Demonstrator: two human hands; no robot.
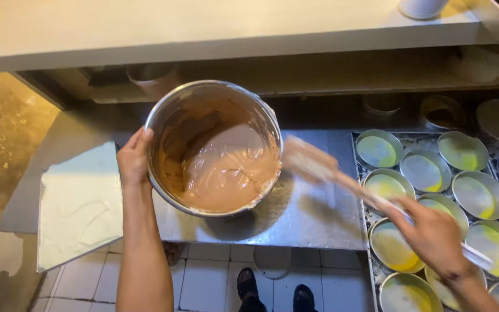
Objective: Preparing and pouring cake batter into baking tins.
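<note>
While the left hand [134, 157] grips the batter bowl [215, 147], the right hand [434, 234] apparently holds a blurred spatula [313, 164] beside it.

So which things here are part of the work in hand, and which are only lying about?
In use:
- left hand holding the bowl of brown batter
- right hand holding the spatula
- round tins

Lying about:
- white sheet
- cup on the shelf
</note>
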